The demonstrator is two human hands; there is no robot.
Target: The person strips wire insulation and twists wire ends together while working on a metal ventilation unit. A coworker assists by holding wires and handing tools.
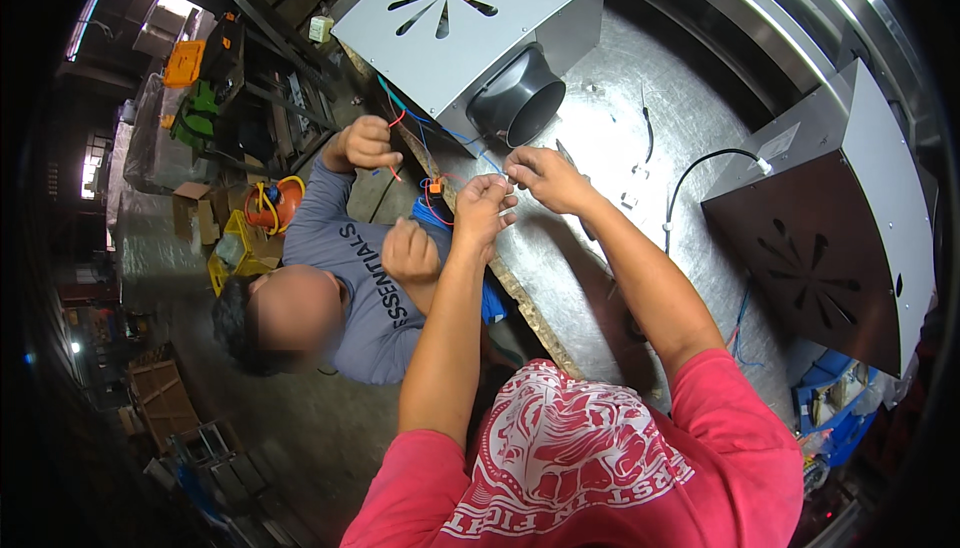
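Above the metal table's edge, my left hand (483,210) and my right hand (545,180) meet at the fingertips. Both are closed in a pinch on the end of a thin blue wire (488,160). That wire runs from the grey metal box (550,16), which has a petal-shaped vent pattern and a round black duct collar (518,98). A dark pointed tool (566,154), partly hidden, lies beside my right hand. To the left, a co-worker's hand (372,143) is closed by a red wire (397,121); their other hand (410,251) is near my left forearm.
An orange connector (434,188) hangs among wires at the table edge. A second metal box (820,238) with a black cable (690,170) stands at the right. Small white parts (632,193) and a short black lead (648,133) lie on the steel tabletop (690,98). The co-worker (370,278) is close at left.
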